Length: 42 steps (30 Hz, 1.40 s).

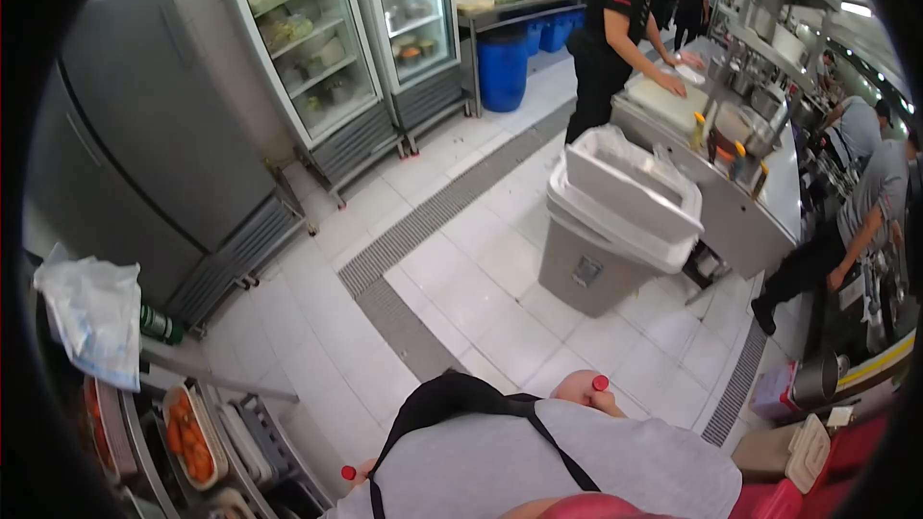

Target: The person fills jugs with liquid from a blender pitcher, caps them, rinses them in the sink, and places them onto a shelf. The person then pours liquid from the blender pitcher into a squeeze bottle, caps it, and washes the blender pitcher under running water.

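Note:
At the lower edge, beside the black apron (452, 408), a small part of my left hand (365, 470) shows. A round red cap (348, 473) sticks out from it; whatever is under the cap is hidden. My right hand (579, 389) is in front of my right side, fingers curled around a similar item with a red cap (601, 383). The body of that item is also out of sight within the hand. Neither hand touches any surface that I can see.
A grey bin (586, 274) with a white tub (630, 197) on top stands ahead, near a counter (740, 221) where a co-worker (615, 24) stands. Glass-door fridges (303, 48) line the left. A rack (226, 382) with food trays is close on my left.

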### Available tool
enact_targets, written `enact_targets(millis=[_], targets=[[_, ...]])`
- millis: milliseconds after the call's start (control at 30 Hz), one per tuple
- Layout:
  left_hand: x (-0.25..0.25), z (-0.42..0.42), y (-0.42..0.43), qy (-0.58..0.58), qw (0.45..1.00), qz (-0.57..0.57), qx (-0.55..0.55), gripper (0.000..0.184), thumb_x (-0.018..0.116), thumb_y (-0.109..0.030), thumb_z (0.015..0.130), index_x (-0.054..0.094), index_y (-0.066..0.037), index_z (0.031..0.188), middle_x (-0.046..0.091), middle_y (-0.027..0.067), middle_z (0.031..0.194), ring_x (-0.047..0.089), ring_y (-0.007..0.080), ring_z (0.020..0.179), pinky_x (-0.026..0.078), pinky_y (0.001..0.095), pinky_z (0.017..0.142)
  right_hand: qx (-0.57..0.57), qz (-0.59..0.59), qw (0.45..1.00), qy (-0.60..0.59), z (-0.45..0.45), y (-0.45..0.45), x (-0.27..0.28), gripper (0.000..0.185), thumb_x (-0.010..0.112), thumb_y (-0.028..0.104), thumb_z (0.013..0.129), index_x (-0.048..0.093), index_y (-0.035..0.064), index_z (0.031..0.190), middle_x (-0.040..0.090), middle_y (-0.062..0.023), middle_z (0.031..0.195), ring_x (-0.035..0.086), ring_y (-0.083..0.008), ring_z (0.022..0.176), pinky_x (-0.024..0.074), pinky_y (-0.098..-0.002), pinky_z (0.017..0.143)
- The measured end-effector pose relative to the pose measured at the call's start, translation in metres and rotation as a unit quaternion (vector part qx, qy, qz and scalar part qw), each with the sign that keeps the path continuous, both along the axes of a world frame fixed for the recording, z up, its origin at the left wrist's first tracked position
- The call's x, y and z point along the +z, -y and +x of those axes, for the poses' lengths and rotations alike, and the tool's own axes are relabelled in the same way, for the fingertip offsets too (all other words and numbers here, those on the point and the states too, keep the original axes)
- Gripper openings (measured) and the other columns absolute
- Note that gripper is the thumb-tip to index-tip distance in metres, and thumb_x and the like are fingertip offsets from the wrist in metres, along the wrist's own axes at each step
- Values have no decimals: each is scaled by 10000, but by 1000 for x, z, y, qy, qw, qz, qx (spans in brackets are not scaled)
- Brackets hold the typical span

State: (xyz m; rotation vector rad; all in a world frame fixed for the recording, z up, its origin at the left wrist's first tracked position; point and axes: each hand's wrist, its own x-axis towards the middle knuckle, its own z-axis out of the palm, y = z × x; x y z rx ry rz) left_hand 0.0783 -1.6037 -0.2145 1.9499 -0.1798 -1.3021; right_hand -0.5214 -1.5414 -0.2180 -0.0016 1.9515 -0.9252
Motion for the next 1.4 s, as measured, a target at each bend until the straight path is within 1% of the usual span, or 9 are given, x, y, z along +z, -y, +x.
enact_targets(millis=[100,133,200,233,300,467,800,1067,1400], targets=[[-4,11,88,-1,1000,-6,-10,133,594,-134,672,533,-62,767,494,11,627,466,127,527,378,286,477,-18,-135,989,57,4,84,10,265,662,140,638,598,21,865,591,-78,799,562,-182,732,451,-317,619],[-3,12,120,-3,1000,-6,-16,135,594,-134,672,533,-62,768,494,11,628,467,127,529,379,287,478,-18,-139,989,51,6,119,22,265,662,140,638,598,21,865,591,-78,799,562,-182,732,451,-317,619],[-8,18,176,0,999,-6,-31,137,594,-135,671,534,-62,770,496,12,630,468,128,532,380,287,479,144,65,983,-90,12,179,47,283,673,164,629,599,25,865,581,-62,803,555,-176,739,443,-316,637],[-10,22,203,5,999,-6,-37,138,595,-135,671,535,-62,771,496,12,631,469,128,533,380,287,480,137,69,984,-90,7,195,30,283,673,164,629,599,25,865,581,-62,803,555,-176,739,443,-316,637],[-9,24,259,14,999,-6,-51,140,595,-136,671,535,-61,774,498,13,633,470,129,536,381,288,482,24,-25,997,62,3,233,-4,339,700,185,620,602,32,906,586,-59,835,560,-177,764,449,-309,655],[-20,10,407,36,996,-4,-83,146,596,-139,671,537,-60,779,501,15,638,474,130,543,383,289,487,47,-7,999,4,-5,354,-12,335,702,189,619,602,37,901,586,-58,829,560,-177,757,451,-311,652],[0,-78,722,53,988,-2,-144,158,597,-143,670,541,-58,791,507,18,649,482,133,557,388,292,496,29,-5,1000,-5,-62,603,-12,328,707,196,618,602,47,891,588,-58,818,561,-176,745,456,-316,647],[-19,-171,973,36,978,-6,-206,168,599,-147,670,544,-56,800,512,21,657,487,136,568,392,295,504,-54,-6,998,-36,-128,776,-11,322,712,202,617,601,56,882,590,-58,808,561,-175,735,460,-319,642],[-12,-287,1246,69,942,-57,-322,180,601,-151,669,548,-54,811,519,25,667,495,139,583,397,297,513,-173,22,983,-51,-199,922,-7,315,717,209,616,601,66,872,591,-58,797,562,-175,723,464,-324,637]])
